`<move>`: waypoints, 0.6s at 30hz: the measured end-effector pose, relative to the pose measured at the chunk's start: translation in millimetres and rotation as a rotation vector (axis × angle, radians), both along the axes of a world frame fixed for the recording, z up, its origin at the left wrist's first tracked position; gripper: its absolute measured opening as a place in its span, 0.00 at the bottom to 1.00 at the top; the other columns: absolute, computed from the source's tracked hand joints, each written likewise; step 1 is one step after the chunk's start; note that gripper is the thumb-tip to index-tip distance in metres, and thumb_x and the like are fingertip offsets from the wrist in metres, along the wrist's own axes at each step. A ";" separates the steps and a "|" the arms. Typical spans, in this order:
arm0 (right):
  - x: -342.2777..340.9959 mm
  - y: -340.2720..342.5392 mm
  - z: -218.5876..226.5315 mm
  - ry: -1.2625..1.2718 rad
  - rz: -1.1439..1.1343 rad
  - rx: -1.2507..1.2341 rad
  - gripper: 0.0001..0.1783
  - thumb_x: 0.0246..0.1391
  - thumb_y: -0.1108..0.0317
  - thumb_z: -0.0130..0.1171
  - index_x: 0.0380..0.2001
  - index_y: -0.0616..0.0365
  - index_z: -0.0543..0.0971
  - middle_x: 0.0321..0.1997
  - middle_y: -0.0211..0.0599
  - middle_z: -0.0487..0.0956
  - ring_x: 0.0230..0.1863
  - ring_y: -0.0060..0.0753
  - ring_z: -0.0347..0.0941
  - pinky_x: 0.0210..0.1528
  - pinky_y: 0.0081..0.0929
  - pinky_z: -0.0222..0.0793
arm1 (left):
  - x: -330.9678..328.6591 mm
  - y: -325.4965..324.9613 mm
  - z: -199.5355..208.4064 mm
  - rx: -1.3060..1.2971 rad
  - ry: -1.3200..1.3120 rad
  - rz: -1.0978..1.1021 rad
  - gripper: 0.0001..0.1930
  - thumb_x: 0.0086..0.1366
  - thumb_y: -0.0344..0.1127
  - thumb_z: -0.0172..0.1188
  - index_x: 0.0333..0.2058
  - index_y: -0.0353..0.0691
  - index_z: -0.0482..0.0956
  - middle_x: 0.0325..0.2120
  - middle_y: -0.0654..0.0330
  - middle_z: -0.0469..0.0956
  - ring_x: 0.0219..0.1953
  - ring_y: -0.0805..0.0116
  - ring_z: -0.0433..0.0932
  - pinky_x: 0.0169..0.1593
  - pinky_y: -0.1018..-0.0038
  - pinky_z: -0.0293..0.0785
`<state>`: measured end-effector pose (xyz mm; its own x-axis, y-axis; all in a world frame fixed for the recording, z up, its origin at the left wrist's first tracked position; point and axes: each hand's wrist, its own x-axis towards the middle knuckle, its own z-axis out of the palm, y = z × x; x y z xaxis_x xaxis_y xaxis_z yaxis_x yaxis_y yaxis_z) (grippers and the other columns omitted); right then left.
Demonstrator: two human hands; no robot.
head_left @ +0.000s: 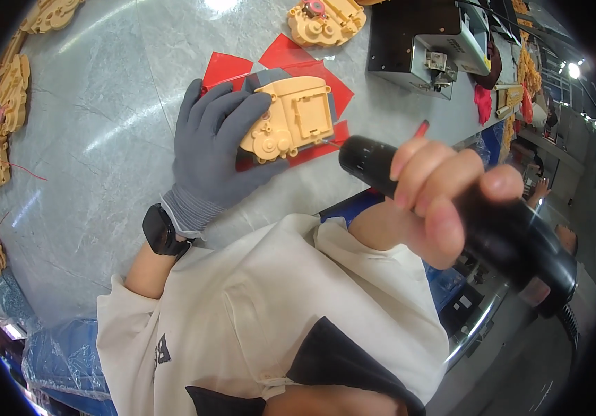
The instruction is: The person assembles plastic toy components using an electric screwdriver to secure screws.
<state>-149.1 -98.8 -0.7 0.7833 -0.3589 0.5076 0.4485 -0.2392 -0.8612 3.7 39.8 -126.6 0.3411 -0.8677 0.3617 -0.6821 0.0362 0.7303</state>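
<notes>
My left hand (216,142), in a grey knit glove, is closed around the left side of a yellow plastic housing (287,104). The housing has round bosses and a rectangular recess. It rests on a dark grey block (256,80), over red sheets (339,90) spread on the table. A black electric screwdriver (366,161) is gripped in my bare right hand (440,187). Its thin bit points left at the lower right edge of the housing; whether the tip touches a screw is too small to tell.
More yellow housings (325,24) lie at the far edge, and several line the table's left side (10,104). At the far right stands a black box-shaped machine (402,52) with a metal mechanism on its front. Clear plastic wrap (62,357) covers something blue at the lower left.
</notes>
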 end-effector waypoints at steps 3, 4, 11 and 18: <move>4.8 2.5 -2.3 0.056 0.003 -0.023 0.28 0.43 0.88 0.49 0.48 0.57 0.56 0.24 0.40 0.70 0.20 0.31 0.66 0.24 0.29 0.64 | -0.6 -2.5 1.0 -0.006 0.015 -0.001 0.36 0.37 0.47 0.71 0.49 0.48 0.70 0.43 0.60 0.71 0.49 0.55 0.67 0.58 0.49 0.54; 6.3 9.3 -2.4 0.057 -0.088 -0.007 0.25 0.44 0.83 0.49 0.47 0.56 0.59 0.22 0.37 0.69 0.19 0.30 0.65 0.26 0.32 0.63 | -1.3 -2.0 1.1 -0.011 0.026 -0.004 0.36 0.37 0.47 0.71 0.49 0.48 0.70 0.43 0.60 0.71 0.49 0.55 0.67 0.58 0.49 0.54; 18.3 20.7 -8.3 0.078 -0.237 0.007 0.20 0.43 0.80 0.49 0.42 0.55 0.61 0.21 0.35 0.67 0.16 0.29 0.64 0.28 0.35 0.63 | 1.8 -3.1 -2.1 -0.018 0.053 -0.006 0.36 0.37 0.45 0.71 0.50 0.48 0.70 0.43 0.59 0.71 0.49 0.55 0.67 0.58 0.49 0.54; 14.3 30.0 -14.1 -0.012 -0.328 0.019 0.21 0.46 0.79 0.53 0.43 0.55 0.60 0.22 0.37 0.69 0.19 0.32 0.67 0.29 0.35 0.65 | -1.7 -6.7 6.6 -0.022 0.023 -0.035 0.37 0.37 0.45 0.70 0.50 0.44 0.68 0.41 0.60 0.73 0.48 0.54 0.68 0.59 0.50 0.52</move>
<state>-134.8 -68.9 -14.8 0.6183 -0.6008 0.5067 0.3599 -0.3567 -0.8621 2.0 33.1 -120.0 0.3194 -0.8711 0.3731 -0.6636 0.0755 0.7443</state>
